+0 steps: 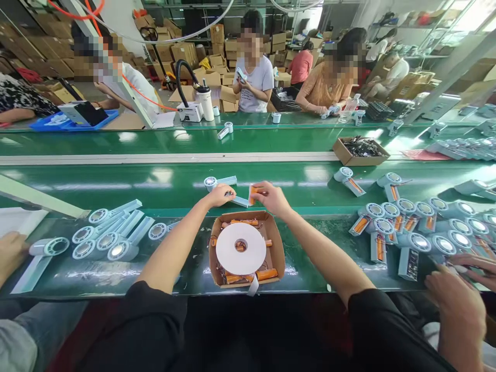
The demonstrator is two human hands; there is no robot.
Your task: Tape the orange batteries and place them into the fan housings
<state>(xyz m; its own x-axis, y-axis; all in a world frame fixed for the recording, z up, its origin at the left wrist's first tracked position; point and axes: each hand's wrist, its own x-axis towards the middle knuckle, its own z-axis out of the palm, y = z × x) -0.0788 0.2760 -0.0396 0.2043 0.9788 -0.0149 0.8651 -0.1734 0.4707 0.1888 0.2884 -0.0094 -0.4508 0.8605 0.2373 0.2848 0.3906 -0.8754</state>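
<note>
My left hand (220, 196) is closed on a light-blue handheld fan body, whose handle (241, 201) sticks out to the right; the rest is covered by the hand. My right hand (271, 198) pinches an orange battery pack (252, 194) with a pale edge, just past the handle's end. Another light-blue fan (210, 182) lies on the green belt behind my left hand. Below both hands sits a cardboard box (281, 253) with several orange battery packs (267, 274) and wires. A white roll of tape (228, 256) rests flat on top of them.
Several light-blue fans (123, 250) lie at left, and more with orange batteries showing (382, 226) at right. Other people's hands (457, 294) work at the right edge and one (11, 253) at the left. A carton of dark parts (343, 153) stands across the belt (116, 178).
</note>
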